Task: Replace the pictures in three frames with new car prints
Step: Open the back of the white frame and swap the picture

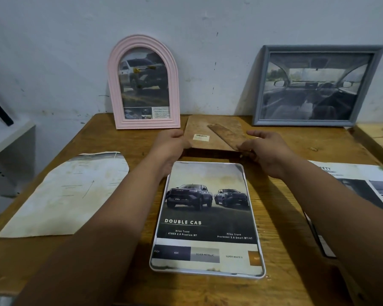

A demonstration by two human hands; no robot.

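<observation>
A white frame (261, 275) lies flat near the table's front, and a "Double Cab" car print (206, 217) rests in it. Behind it lies a brown backing board (199, 129) with a stand flap (226, 134). My left hand (169, 143) holds the board's left edge. My right hand (266, 149) holds its right front corner, near the flap. A pink arched frame (143, 81) with a truck picture leans on the wall at the back left. A grey frame (316, 85) with a car interior print leans at the back right.
A loose arch-cut pale sheet (64, 195) lies on the wooden table (285, 228) at the left. Brochure pages (363, 191) lie at the right edge. A white shelf (7, 138) stands left of the table, and a second wooden surface (378, 135) sits at the far right.
</observation>
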